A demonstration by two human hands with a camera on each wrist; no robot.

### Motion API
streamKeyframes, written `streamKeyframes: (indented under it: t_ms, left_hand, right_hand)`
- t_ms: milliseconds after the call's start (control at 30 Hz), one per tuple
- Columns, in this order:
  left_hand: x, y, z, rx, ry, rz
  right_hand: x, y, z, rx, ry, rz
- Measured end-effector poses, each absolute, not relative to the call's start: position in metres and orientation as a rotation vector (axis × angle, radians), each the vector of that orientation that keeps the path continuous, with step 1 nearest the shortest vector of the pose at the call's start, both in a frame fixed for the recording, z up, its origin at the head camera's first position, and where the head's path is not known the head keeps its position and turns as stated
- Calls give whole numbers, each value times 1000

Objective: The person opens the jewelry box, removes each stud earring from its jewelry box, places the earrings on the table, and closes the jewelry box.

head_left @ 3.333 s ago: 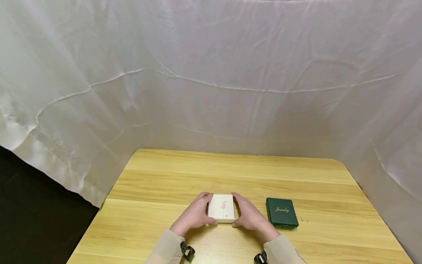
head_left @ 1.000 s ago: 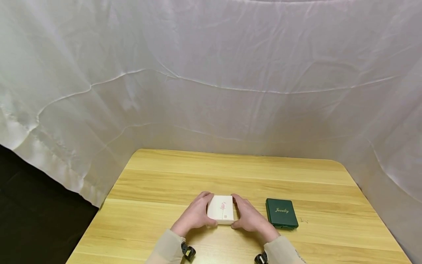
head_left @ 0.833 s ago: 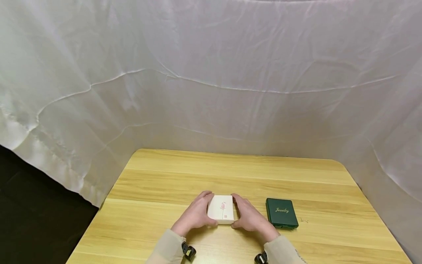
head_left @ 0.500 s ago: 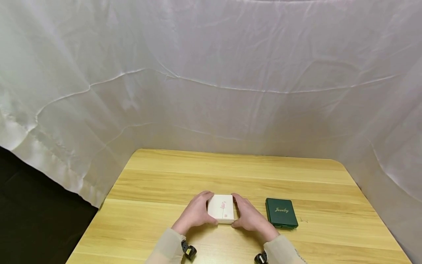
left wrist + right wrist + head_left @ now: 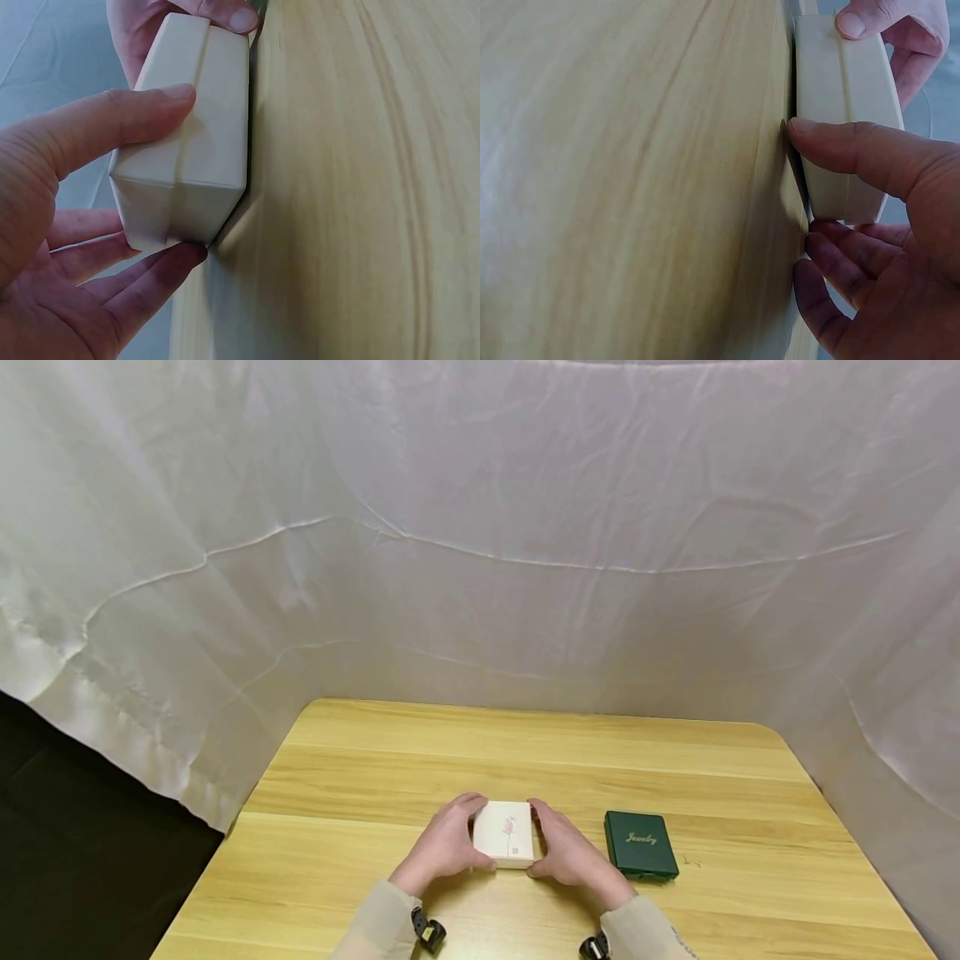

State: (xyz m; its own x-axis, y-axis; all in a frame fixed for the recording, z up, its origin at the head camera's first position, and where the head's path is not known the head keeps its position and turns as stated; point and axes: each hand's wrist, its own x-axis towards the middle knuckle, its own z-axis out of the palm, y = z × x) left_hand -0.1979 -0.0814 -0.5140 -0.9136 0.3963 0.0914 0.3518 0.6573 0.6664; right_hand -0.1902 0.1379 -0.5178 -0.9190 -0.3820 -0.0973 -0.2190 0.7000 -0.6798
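Note:
A small white lidded box (image 5: 493,831) with a pink flower printed on top sits at the table's near middle. My left hand (image 5: 446,839) grips its left end; in the left wrist view the thumb (image 5: 142,116) lies across the seam on the near side, with fingers behind the far corner. From the right, my right hand (image 5: 564,847) grips the other end. The right wrist view has that thumb (image 5: 847,146) low on the near side, its tip close to the tabletop, and fingers curled beyond the end. The lid seam runs along the side; the box's contents are hidden.
A dark green box (image 5: 641,852) lettered "Jewelry" lies right of my right hand. Beside it the wood-grain table (image 5: 375,760) carries a small dark mark. Pale curtains (image 5: 480,610) hang behind and along both sides of the table.
Both hands keep almost the same place around the white box. The box has shifted very slightly, a little away from me compared with one second ago.

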Motion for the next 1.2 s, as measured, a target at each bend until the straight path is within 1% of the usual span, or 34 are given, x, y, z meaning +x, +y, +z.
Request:
streamKeyframes:
  t_ms: [533, 867, 1200]
  left_hand:
    - [-196, -84, -513, 615, 2748, 1199]
    - [-195, -86, -512, 653, 2758, 1190]
    - [-195, -89, -509, 624, 2755, 1203]
  right_hand:
    - [-188, 136, -517, -451, 2687, -1022]
    - [-189, 137, -516, -485, 2677, -1027]
    - [-190, 138, -516, -526, 2666, -1060]
